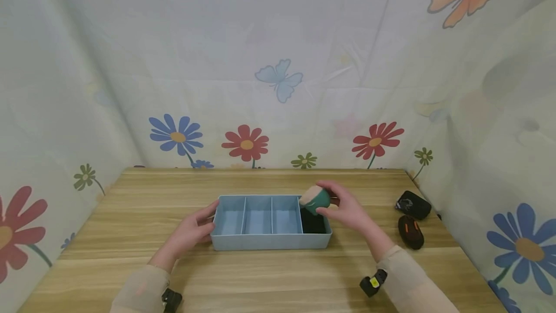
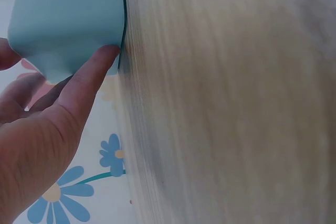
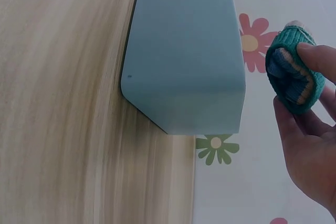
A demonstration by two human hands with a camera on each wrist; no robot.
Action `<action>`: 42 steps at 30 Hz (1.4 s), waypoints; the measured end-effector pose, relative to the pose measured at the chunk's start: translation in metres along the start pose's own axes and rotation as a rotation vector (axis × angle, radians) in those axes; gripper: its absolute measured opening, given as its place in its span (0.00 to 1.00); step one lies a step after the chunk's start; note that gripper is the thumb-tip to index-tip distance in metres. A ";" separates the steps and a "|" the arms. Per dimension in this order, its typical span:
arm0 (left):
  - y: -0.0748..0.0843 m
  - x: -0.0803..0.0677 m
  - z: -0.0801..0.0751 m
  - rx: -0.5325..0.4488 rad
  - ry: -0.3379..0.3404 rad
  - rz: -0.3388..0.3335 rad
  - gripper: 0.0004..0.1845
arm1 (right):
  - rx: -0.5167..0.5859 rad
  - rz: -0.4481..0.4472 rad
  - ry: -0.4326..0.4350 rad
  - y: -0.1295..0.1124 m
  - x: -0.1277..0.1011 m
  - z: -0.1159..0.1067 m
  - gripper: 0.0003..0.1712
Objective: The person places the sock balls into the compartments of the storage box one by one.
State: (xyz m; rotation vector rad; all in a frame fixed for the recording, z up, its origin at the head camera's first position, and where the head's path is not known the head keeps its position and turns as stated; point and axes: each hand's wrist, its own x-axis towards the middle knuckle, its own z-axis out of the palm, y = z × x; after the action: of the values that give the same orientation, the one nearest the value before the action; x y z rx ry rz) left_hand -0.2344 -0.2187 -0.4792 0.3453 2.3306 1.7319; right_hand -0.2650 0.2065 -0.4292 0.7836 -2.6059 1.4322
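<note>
A light blue divided tray sits in the middle of the wooden table. Its rightmost compartment holds something dark; the other compartments look empty. My right hand holds a rolled green and beige sock bundle just above the tray's right end, and the same sock bundle shows in the right wrist view beside the tray's outer wall. My left hand rests with straight fingers against the tray's left end. In the left wrist view its fingers touch the tray's corner.
Two dark rolled sock bundles lie on the table to the right, a black one and one with orange marks. Flower-printed cloth walls close in the table at the back and on both sides.
</note>
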 end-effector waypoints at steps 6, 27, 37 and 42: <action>0.000 0.001 0.000 0.018 0.008 0.001 0.34 | -0.013 -0.031 -0.077 -0.007 0.005 0.005 0.37; 0.002 -0.001 0.001 0.005 0.004 0.012 0.35 | -0.161 -0.161 -0.272 -0.016 0.011 0.030 0.36; 0.001 -0.001 0.000 -0.011 -0.011 0.025 0.35 | -0.183 -0.102 -0.348 -0.019 0.015 0.036 0.37; 0.000 -0.001 0.000 0.005 0.002 0.012 0.34 | -0.225 -0.118 -0.382 -0.022 0.020 0.039 0.35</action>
State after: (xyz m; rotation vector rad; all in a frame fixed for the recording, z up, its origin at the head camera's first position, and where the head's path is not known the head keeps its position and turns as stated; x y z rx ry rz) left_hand -0.2337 -0.2187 -0.4789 0.3594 2.3394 1.7329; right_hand -0.2656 0.1577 -0.4284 1.2582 -2.8610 1.0167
